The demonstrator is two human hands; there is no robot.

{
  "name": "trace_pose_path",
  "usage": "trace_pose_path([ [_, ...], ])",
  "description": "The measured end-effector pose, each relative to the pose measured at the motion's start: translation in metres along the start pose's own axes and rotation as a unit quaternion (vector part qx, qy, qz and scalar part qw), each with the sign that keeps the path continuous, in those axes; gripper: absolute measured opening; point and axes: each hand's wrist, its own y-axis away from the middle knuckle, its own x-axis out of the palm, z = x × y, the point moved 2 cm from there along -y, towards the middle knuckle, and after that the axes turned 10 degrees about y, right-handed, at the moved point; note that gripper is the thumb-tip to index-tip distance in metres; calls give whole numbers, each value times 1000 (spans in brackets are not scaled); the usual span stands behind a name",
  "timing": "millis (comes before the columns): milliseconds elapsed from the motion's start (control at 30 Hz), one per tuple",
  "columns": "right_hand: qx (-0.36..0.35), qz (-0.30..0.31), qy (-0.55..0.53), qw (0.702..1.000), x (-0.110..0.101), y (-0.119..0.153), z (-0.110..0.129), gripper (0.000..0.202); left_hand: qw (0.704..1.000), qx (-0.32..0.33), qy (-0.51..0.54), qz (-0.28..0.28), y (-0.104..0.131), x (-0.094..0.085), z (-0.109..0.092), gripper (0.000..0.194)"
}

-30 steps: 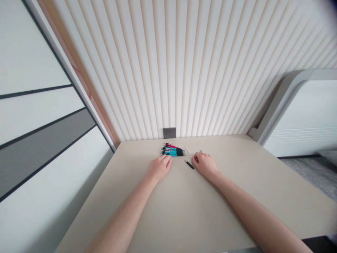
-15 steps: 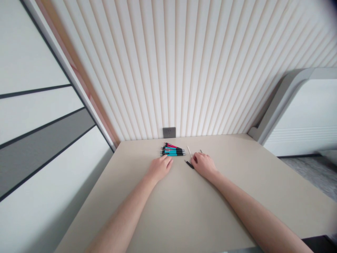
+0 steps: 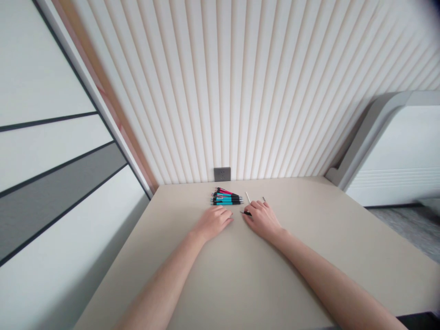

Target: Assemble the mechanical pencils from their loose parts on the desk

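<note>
Several pens (image 3: 227, 202) with turquoise barrels and black grips, along with a red one (image 3: 225, 191), lie in a group toward the back of the table. Just in front of them rests my left hand (image 3: 213, 222), its fingers loosely stretched over the tabletop and holding nothing. My right hand (image 3: 264, 221) has its thumb and fingers closed around a black pen grip section with a pointed tip (image 3: 247, 213), mostly covered by the hand. Beyond those fingers lie a thin white stick, like a refill (image 3: 248, 196), and a tiny dark piece (image 3: 264, 199).
The beige table (image 3: 220, 284) meets a ribbed white wall (image 3: 220, 91) with a dark socket (image 3: 222, 174) low on it. A white and grey cabinet (image 3: 51, 206) stands at the left. To the right is a pale headboard (image 3: 395, 151).
My right hand has shifted toward me and now covers the black grip section that lay beside it. My left hand has moved slightly right and nearer, away from the pens.
</note>
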Motion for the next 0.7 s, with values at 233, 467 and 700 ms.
trace_pose_path([
  [233, -34, -19, -63, 997, 1, -1, 0, 14, 999, 32, -3, -13, 1, 2, 1, 18],
  [467, -130, -56, -120, 983, -6, 1, 8, 17, 998, 49, -7, -26, 1, 2, 1, 23],
  [700, -153, -59, -134, 977, -5, 1, 13, 21, 996, 78, -15, -39, -1, 1, -4, 23],
])
